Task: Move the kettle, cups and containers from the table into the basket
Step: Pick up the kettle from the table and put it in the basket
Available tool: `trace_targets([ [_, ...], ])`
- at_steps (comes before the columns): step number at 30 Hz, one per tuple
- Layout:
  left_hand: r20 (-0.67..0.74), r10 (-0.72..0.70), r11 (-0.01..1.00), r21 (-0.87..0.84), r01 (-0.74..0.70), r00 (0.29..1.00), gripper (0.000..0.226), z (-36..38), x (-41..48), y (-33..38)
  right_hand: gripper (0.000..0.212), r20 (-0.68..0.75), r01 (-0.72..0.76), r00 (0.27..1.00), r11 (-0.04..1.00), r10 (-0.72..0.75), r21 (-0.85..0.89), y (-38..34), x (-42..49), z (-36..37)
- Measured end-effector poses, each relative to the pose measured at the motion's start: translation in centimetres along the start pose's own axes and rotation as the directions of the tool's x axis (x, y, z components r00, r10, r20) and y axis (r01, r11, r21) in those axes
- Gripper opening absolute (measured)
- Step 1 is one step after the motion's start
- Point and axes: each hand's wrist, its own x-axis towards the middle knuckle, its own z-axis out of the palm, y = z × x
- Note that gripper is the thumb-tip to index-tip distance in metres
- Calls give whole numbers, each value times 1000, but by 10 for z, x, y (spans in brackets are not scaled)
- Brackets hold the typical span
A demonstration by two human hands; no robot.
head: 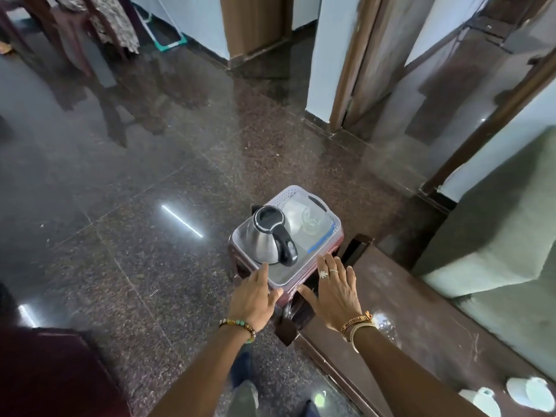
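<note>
A pale plastic basket (304, 195) stands on a dark red stool (237, 266) beside the brown table (421, 320). Inside it stands a steel kettle (264, 239) with a black lid and handle. Behind the kettle lie a clear container with a blue lid edge (319, 233) and a glass cup (310, 224). My left hand (255, 299) hovers at the basket's near left corner with fingers straight, holding nothing. My right hand (334, 290) reaches with spread fingers to the basket's near right edge and grips nothing.
White dishes (523, 392) sit at the table's near right end. A green sofa (496, 236) stands behind the table. A dark maroon seat (51, 371) is at the lower left. Polished granite floor (135, 206) spreads to the left, with doorways beyond.
</note>
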Motion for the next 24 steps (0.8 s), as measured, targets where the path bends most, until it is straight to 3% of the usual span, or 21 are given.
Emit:
trace_targets([
  [11,54,257,965,-65,-254,965,68,-28,110,26,90,-115,-269,955,962,273,44,9,59,-39],
  [18,89,302,951,-94,-293,949,70,-20,147,67,88,-151,-363,919,931,365,43,46,83,-46],
  [24,130,233,971,-91,-222,964,72,12,163,74,91,-50,-352,933,933,356,71,73,88,-10],
])
